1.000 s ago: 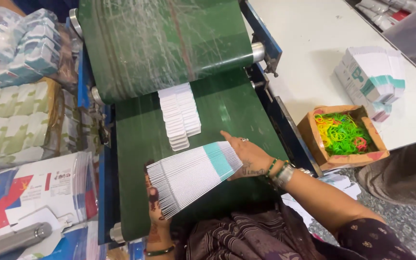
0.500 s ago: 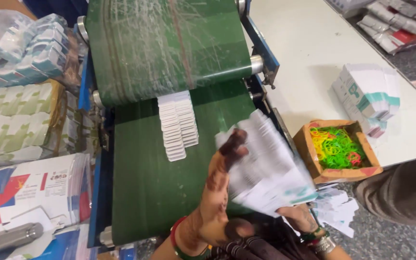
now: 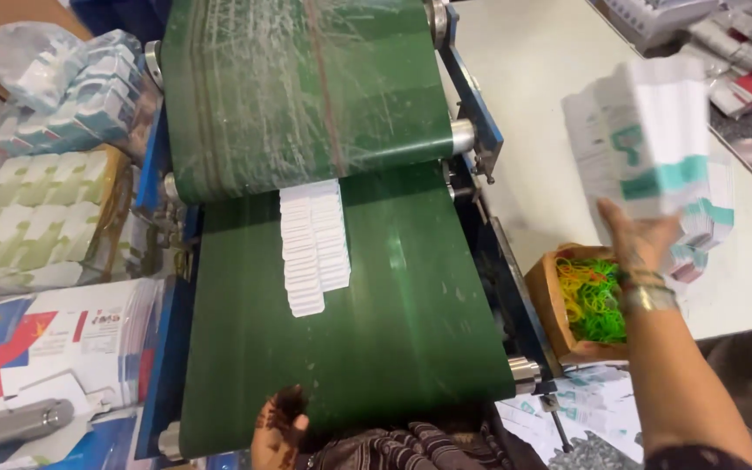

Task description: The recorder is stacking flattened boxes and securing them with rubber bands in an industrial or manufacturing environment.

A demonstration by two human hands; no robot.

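My right hand [image 3: 641,239] is raised over the white table at the right and grips a thick stack of flat white cartons with teal bands [image 3: 641,139]. My left hand [image 3: 276,431] rests at the near end of the green conveyor belt [image 3: 411,305], holding nothing, its fingers curled. A shingled row of white flat cartons [image 3: 313,244] lies on the belt, coming out from under the upper plastic-wrapped belt [image 3: 306,87].
A small cardboard box of green and yellow rubber bands [image 3: 589,300] sits at the table edge. More teal-banded cartons [image 3: 707,226] lie on the white table [image 3: 533,104]. Printed carton stacks [image 3: 45,218] line the left side. Loose cartons [image 3: 567,409] lie below the belt's right end.
The carton stack went from both hands over the belt to my right hand alone, swung right and up over the table. My left hand dropped to the belt's near end.
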